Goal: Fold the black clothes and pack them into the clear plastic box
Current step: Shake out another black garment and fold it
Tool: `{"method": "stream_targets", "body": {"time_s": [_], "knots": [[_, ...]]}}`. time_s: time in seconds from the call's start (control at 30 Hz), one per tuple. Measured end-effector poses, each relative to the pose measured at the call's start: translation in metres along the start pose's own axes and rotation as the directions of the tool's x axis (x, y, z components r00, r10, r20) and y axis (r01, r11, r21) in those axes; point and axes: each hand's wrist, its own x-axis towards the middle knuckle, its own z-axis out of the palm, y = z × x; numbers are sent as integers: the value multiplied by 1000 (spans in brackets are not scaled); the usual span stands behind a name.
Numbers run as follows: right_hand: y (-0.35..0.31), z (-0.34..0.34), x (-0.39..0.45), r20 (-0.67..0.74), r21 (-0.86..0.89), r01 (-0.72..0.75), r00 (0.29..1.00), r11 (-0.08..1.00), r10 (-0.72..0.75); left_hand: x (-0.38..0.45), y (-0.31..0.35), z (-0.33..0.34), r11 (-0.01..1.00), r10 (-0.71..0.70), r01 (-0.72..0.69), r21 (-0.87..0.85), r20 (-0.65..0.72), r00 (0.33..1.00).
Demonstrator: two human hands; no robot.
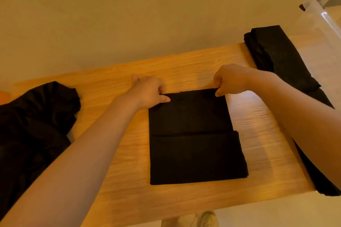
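A black garment [195, 142] lies folded into a flat rectangle in the middle of the wooden table [118, 153]. My left hand [149, 92] pinches its far left corner, thumb on top of the cloth. My right hand [230, 79] pinches the far right corner the same way. A fold line crosses the garment about halfway down. The clear plastic box [321, 29] stands at the far right, partly cut off by the frame edge.
A stack of folded black clothes [280, 57] lies along the table's right end, next to the box. A loose heap of black clothes [35, 129] covers the left end. Bare wood shows around the garment. Shoes [206, 219] appear below the near edge.
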Motion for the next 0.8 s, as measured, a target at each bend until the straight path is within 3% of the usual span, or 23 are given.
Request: {"method": "stream_targets", "body": {"time_s": [0.1, 0.27, 0.43, 0.57, 0.8], "knots": [[5, -3, 5, -73, 54, 33, 997, 998, -29, 3, -2, -4, 998, 48, -51, -23, -106, 993], [9, -8, 8, -247, 300, 44, 968, 953, 33, 5, -7, -13, 983, 20, -68, -169, -269, 963], [10, -8, 0, -398, 378, 142, 917, 915, 22, -5, -7, -24, 946, 10, -135, -294, -390, 921], [13, -10, -25, -411, 331, 183, 911, 926, -33, -33, -7, -26, 902, 44, -213, -375, -410, 911], [12, 29, -87, -509, 263, 330, 846, 907, -160, -94, -1, 12, 931, 275, -362, -46, -566, 778]]}}
